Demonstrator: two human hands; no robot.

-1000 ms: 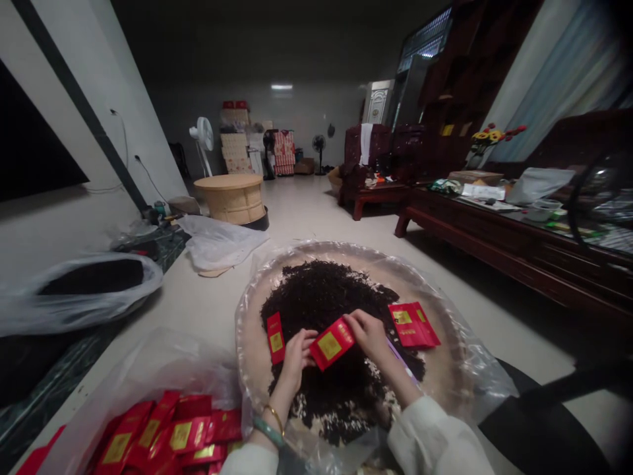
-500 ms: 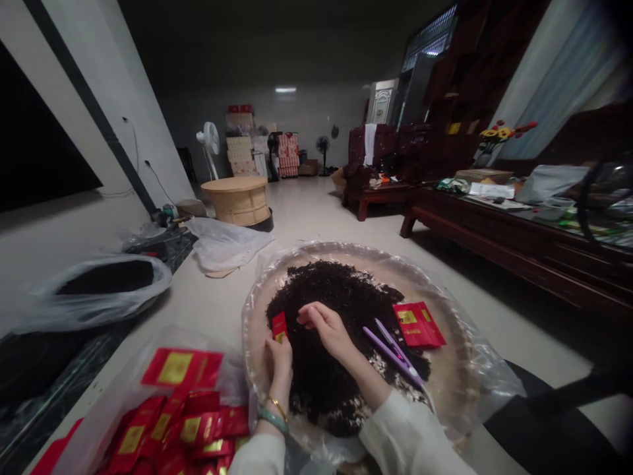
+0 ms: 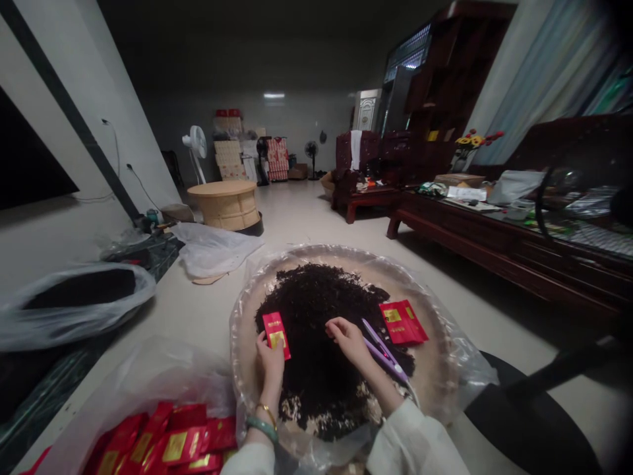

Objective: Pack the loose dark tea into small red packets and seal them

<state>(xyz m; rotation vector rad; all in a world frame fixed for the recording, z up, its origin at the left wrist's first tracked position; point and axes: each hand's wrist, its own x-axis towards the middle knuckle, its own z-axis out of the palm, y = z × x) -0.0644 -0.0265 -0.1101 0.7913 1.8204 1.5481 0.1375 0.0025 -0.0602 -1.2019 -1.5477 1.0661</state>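
My left hand [image 3: 270, 359] is closed on a small red packet [image 3: 273, 330] with a gold label, held upright over the left side of a wide round tray [image 3: 440, 349] lined with clear plastic. A heap of dark dried leaves, like loose tea [image 3: 316, 310], fills the tray's middle. Above the heap is my right hand [image 3: 349, 340], fingers curled together; whether anything is pinched in them I cannot make out. Just right of it, a purple flat iron [image 3: 383, 356] with a cord lies on the leaves. More red packets [image 3: 403, 322] rest at the tray's right side.
A clear plastic bag [image 3: 148, 369] at lower left holds several red and gold packets [image 3: 180, 445]. Another bag [image 3: 82, 290] of dark material sits farther left. A black stand base [image 3: 534, 415] is at right. Beyond are a round wooden drum [image 3: 225, 201] and a long dark table [image 3: 469, 227].
My right hand has moved right, away from the left hand. The packet in my left hand shows more of its front. A red packet seen above the lower-left bag no longer shows there.
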